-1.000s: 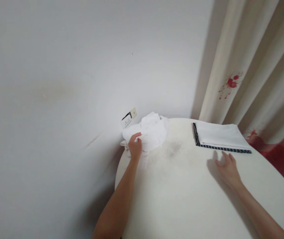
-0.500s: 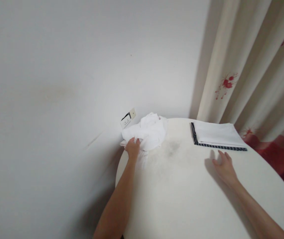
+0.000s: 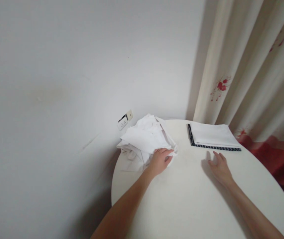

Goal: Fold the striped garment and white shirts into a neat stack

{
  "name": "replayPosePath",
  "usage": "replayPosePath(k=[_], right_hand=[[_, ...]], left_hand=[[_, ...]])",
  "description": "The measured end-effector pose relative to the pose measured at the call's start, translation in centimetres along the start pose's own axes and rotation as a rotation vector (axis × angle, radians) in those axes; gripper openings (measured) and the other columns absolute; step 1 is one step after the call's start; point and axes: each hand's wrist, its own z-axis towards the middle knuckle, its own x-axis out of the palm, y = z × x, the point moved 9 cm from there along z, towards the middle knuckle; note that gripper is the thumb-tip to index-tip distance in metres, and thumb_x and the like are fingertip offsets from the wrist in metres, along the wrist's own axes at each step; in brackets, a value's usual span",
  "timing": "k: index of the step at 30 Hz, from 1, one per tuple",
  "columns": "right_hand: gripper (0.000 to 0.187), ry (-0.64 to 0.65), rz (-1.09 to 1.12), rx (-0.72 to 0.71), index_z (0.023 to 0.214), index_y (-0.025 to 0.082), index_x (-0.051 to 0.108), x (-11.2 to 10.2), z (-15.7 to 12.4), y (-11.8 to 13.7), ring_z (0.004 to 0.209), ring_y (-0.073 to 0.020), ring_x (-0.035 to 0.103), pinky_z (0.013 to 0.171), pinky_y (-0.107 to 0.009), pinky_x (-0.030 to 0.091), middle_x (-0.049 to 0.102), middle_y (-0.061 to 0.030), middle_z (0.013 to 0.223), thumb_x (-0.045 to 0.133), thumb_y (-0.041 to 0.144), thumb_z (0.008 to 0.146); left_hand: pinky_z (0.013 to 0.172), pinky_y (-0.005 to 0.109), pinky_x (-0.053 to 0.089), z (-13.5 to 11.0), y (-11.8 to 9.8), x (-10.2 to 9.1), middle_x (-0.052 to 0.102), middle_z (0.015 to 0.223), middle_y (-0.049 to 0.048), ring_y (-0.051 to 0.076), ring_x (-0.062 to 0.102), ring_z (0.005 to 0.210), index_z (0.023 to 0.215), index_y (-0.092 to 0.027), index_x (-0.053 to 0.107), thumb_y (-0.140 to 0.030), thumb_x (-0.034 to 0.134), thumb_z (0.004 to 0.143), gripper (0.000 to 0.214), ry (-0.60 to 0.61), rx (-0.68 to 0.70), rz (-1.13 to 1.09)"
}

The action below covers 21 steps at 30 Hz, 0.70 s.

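Observation:
A crumpled heap of white cloth (image 3: 145, 137) lies at the far left of a round white table (image 3: 189, 199). My left hand (image 3: 160, 160) grips the near right edge of that cloth, fingers curled over it. My right hand (image 3: 219, 166) rests flat on the tabletop with fingers spread, holding nothing. Just beyond it lies a folded white cloth with a dark patterned border (image 3: 213, 136), a little apart from my fingertips.
A white wall stands behind and left of the table, with a wall socket (image 3: 123, 120) close to the cloth heap. A cream curtain with red flowers (image 3: 246, 73) hangs at the right, its red lower part beside the table's edge.
My left hand has moved right along the cloth heap and pulled it toward the table's middle, spreading it. My right hand has hardly shifted. The view has tilted slightly.

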Motion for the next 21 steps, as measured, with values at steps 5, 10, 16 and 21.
replayPosePath(k=[5,10,16,21], right_hand=[[0.067,-0.012,0.019,0.012,0.140,0.011,0.047,-0.1,0.1,0.0,0.145,-0.0433,0.031,0.115,-0.061,0.029,0.032,-0.0251,0.157,0.053,0.042,0.081],[0.068,-0.011,0.020,0.017,0.140,0.011,0.047,0.0,0.1,-0.1,0.145,-0.0416,0.032,0.116,-0.061,0.030,0.032,-0.0244,0.157,0.052,0.045,0.081],[0.067,-0.014,0.003,0.009,0.140,0.012,0.046,0.1,0.1,-0.3,0.145,-0.0416,0.033,0.114,-0.063,0.031,0.033,-0.0235,0.156,0.052,0.044,0.081],[0.068,-0.001,-0.003,-0.009,0.140,0.010,0.046,0.2,0.0,-0.2,0.145,-0.0419,0.032,0.116,-0.060,0.030,0.032,-0.0247,0.157,0.052,0.045,0.082]], left_hand=[[0.111,0.038,0.040,-0.3,-0.8,1.1,0.068,0.131,0.0040,0.021,0.060,0.122,0.132,-0.029,0.062,-0.021,0.068,0.090,0.044,0.134,0.077,-0.049],[0.121,0.051,0.026,-0.2,4.8,-3.6,0.054,0.147,0.0094,0.032,0.041,0.143,0.130,-0.027,0.063,-0.027,0.073,0.086,0.045,-0.127,-0.198,0.172],[0.116,0.060,0.031,-4.3,15.1,-10.4,0.033,0.159,0.0218,0.045,0.029,0.147,0.147,-0.016,0.047,-0.030,0.074,0.080,0.073,-0.508,-0.737,0.265],[0.105,0.050,0.048,-3.9,16.8,-11.5,0.071,0.115,0.0146,0.031,0.066,0.111,0.123,-0.013,0.066,-0.014,0.054,0.084,0.041,-0.507,-0.656,0.137]])
